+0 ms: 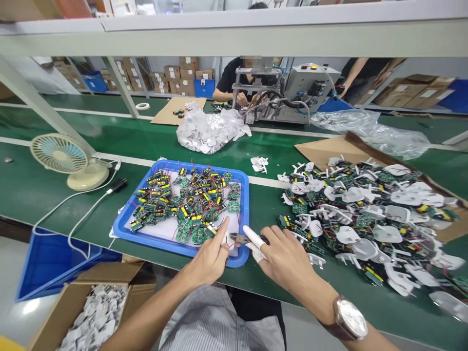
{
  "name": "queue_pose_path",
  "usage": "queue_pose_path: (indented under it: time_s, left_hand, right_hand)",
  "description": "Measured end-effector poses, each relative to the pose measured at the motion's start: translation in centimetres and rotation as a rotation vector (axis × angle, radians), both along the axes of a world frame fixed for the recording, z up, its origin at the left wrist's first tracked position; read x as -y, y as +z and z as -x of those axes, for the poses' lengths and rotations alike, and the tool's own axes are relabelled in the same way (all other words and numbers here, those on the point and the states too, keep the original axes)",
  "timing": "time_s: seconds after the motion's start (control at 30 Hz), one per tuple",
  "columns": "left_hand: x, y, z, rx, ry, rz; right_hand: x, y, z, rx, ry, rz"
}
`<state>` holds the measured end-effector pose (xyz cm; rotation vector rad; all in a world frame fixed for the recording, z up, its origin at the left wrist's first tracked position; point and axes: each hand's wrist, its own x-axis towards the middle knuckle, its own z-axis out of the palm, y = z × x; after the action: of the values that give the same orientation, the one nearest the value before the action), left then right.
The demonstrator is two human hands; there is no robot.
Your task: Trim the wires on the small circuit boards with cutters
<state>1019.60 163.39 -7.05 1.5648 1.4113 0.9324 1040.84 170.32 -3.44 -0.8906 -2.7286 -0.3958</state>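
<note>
My right hand (pixel 281 251), with white covers on two fingers, grips a pair of cutting pliers (pixel 239 238) whose jaws point left. Those jaws meet a small white plastic piece (pixel 229 241) pinched in my left hand (pixel 210 258), mostly hidden by the fingers. Both hands are over the near right corner of a blue tray (pixel 245 204). Inside the tray lie many green circuit boards (pixel 185 224) with yellow and black components and red wires. To the right spreads a big pile of white plastic plates with pins (pixel 353 195), wired to more circuit boards.
A small fan (pixel 60 153) and a white cable (pixel 82 226) are at the left. Behind the tray sits a clear bag of white parts (pixel 210 131). Below left, an open carton (pixel 62 312) holds white pieces. Across the bench, a person works at a machine (pixel 263 92); a shelf beam (pixel 234 39) crosses above.
</note>
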Motion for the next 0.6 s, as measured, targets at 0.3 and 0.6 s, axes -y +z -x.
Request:
queue_pose_path:
  time_s: [0.3,0.6]
  left_hand:
    - [0.0,-0.3,-0.1,-0.052,-0.002,0.004]
    - [0.0,0.3,0.3,-0.056,-0.028,0.039]
  right_hand:
    - [0.6,1.2,0.5,0.041,-0.025,-0.005]
    - [0.0,0.1,0.1,0.037,0.013,0.093]
